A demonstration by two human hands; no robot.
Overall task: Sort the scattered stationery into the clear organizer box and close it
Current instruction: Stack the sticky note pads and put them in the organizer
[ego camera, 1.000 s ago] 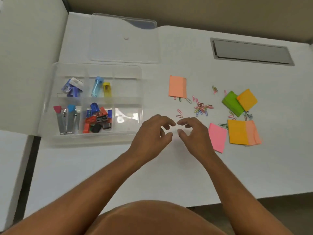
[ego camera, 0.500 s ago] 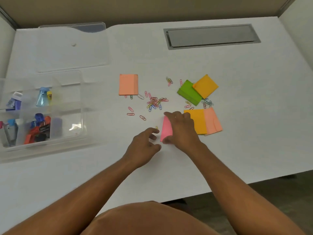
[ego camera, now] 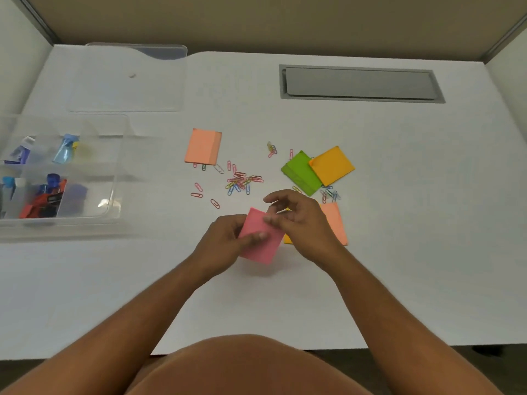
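Observation:
A pink sticky-note pad (ego camera: 261,242) is lifted just above the white desk, gripped by my left hand (ego camera: 225,240) with the thumb on top. My right hand (ego camera: 302,223) pinches the pad's upper right edge. More pads lie around: salmon (ego camera: 203,146), green (ego camera: 301,172), orange (ego camera: 332,165), and a salmon one (ego camera: 335,220) partly under my right hand. Coloured paper clips (ego camera: 241,181) are scattered in the middle. The clear organizer box (ego camera: 112,195) stands open at the left, with clips and small stationery in its compartments.
The box's clear lid (ego camera: 128,81) lies flat at the back left. A grey cable hatch (ego camera: 359,84) is set into the desk at the back right. Partition walls border the desk at the back and sides.
My right hand raised the pink pad off the desk and my left hand took hold of it. The camera view has swung back to the left.

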